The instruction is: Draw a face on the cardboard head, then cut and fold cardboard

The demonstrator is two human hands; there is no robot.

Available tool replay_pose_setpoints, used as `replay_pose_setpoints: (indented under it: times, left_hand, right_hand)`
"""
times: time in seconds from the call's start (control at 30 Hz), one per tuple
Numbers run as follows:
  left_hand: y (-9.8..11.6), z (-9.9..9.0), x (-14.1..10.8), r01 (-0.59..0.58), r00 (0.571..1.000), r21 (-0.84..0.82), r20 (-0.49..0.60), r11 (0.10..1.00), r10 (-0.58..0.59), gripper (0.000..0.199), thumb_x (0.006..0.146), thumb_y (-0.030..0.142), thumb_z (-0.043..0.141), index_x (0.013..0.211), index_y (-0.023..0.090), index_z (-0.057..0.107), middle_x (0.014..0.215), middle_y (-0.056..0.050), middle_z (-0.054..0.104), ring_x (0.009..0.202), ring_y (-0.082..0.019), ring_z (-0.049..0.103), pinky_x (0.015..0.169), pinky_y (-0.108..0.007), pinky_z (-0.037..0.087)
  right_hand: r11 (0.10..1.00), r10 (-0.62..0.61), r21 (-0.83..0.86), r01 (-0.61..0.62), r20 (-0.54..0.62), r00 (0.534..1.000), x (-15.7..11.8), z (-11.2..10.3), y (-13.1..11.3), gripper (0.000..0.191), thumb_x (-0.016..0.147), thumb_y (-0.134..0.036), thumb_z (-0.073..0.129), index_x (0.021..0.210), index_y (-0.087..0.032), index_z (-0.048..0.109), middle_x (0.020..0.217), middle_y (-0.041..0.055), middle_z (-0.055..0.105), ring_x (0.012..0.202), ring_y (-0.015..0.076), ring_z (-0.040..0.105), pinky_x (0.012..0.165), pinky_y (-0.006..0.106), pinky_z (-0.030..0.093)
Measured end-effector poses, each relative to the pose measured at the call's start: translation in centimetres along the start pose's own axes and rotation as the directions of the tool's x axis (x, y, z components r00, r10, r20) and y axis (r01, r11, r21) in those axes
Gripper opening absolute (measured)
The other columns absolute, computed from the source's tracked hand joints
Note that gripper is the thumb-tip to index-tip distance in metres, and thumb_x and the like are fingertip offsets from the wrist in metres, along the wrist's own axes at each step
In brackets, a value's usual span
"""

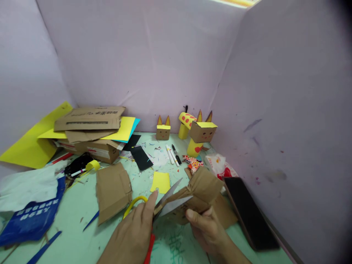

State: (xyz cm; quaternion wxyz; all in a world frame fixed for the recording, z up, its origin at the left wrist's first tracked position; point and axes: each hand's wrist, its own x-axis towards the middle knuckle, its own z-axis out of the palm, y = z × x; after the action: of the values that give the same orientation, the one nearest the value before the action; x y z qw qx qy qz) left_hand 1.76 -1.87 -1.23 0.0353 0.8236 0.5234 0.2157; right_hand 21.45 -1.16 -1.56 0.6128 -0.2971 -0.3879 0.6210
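My left hand (134,227) grips a pair of scissors (176,206) with spread blades; its yellow and red handles show beside my fingers. A piece of brown cardboard (205,187), folded and creased, is pinched in my right hand (206,227), thumb on its near side. The blades lie at the cardboard's left edge, one above and one below it; I cannot tell how far any cut reaches. Just beyond the blades lies a small yellow paper piece (161,182). Another bent cardboard piece (113,190) rests left of my left hand.
Stacked cardboard (88,119) and yellow sheets stand at the back left. Near the wall are a small eared cardboard head (163,132) and a spotted yellow paper animal (202,132). Markers (172,154) and black paper (141,157) lie mid-table. A phone (251,212) is at right, a blue packet (33,216) at left.
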Motion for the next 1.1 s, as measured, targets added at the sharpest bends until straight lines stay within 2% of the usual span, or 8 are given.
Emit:
replay_pose_setpoints:
  times: [0.13,0.2,0.4,0.53,0.7,0.8,0.9,1.1]
  left_hand:
    - [0.3,-0.7,0.1,-0.105,0.992,0.147,-0.057,0.984,0.114,0.077,0.083,-0.004,0.025,0.151,0.023,-0.001,0.104,-0.010,0.069,0.084,-0.021,0.069,0.074,-0.029,0.053]
    - [0.1,-0.9,0.1,-0.151,0.986,0.162,-0.047,0.975,0.161,0.083,0.082,-0.005,0.027,0.149,0.024,-0.012,0.102,-0.010,0.069,0.081,-0.020,0.070,0.069,-0.028,0.053]
    - [-0.5,-0.3,-0.3,-0.160,0.985,0.103,-0.054,0.982,0.166,0.088,0.075,-0.003,0.034,0.150,0.024,-0.002,0.096,-0.006,0.070,0.070,-0.018,0.069,0.065,-0.025,0.054]
    - [-0.7,0.3,-0.5,-0.141,0.990,0.094,-0.013,0.986,0.143,0.078,0.076,-0.002,0.035,0.148,0.021,0.018,0.097,-0.008,0.070,0.075,-0.020,0.070,0.062,-0.025,0.054]
    - [-0.6,1.2,0.1,-0.094,0.995,-0.015,-0.030,0.996,0.093,0.067,0.080,-0.002,0.035,0.142,0.023,0.037,0.113,-0.011,0.068,0.101,-0.022,0.066,0.085,-0.032,0.053]
    - [-0.3,1.5,0.7,-0.047,0.997,-0.067,-0.063,0.997,0.042,0.072,0.077,-0.002,0.035,0.146,0.021,0.031,0.119,-0.011,0.065,0.108,-0.024,0.063,0.089,-0.035,0.052]
    - [0.3,0.8,0.8,-0.016,0.999,-0.011,-0.045,1.000,0.016,0.072,0.081,-0.002,0.029,0.149,0.021,0.021,0.109,-0.010,0.069,0.098,-0.024,0.066,0.082,-0.036,0.054]
    - [1.7,-1.1,0.5,-0.094,0.989,0.198,-0.094,0.976,0.115,0.084,0.082,-0.004,0.028,0.147,0.020,-0.019,0.095,-0.010,0.069,0.078,-0.022,0.069,0.070,-0.030,0.055]
  right_hand:
    - [0.997,0.031,0.070,-0.033,0.036,0.999,0.0,0.9,-0.7,0.061,0.068,-0.034,0.079,0.125,-0.026,0.058,0.114,0.0068,0.072,0.116,0.0295,0.059,0.103,0.048,0.039]
    - [0.993,0.043,0.111,-0.048,0.048,0.998,0.0,1.1,-0.7,0.060,0.069,-0.032,0.078,0.125,-0.028,0.058,0.116,0.0061,0.071,0.118,0.0291,0.058,0.103,0.048,0.040]
    - [0.995,0.010,0.102,-0.008,-0.022,1.000,0.0,0.9,0.2,0.063,0.067,-0.031,0.080,0.126,-0.027,0.058,0.113,0.0065,0.072,0.114,0.0290,0.060,0.104,0.048,0.038]
    - [0.995,0.010,0.100,-0.006,-0.036,0.999,0.0,1.0,0.2,0.063,0.067,-0.033,0.080,0.125,-0.027,0.058,0.111,0.0073,0.073,0.111,0.0296,0.061,0.103,0.049,0.038]
    - [0.998,0.012,0.067,-0.011,-0.008,1.000,0.1,0.7,0.5,0.060,0.066,-0.033,0.080,0.122,-0.024,0.061,0.113,0.0083,0.072,0.115,0.0310,0.059,0.106,0.050,0.036]
    - [1.000,0.021,-0.017,-0.022,-0.042,0.999,-0.1,0.4,1.0,0.059,0.063,-0.030,0.083,0.119,-0.023,0.063,0.102,0.0085,0.075,0.118,0.0323,0.057,0.107,0.050,0.033]
    - [0.999,0.038,-0.028,-0.040,-0.065,0.997,-0.4,0.4,1.4,0.060,0.063,-0.031,0.082,0.119,-0.022,0.062,0.099,0.0087,0.076,0.116,0.0327,0.058,0.107,0.051,0.034]
    - [1.000,0.023,0.017,-0.023,-0.033,0.999,-0.5,0.8,1.7,0.065,0.066,-0.032,0.081,0.126,-0.025,0.058,0.110,0.0080,0.073,0.115,0.0294,0.059,0.106,0.047,0.036]
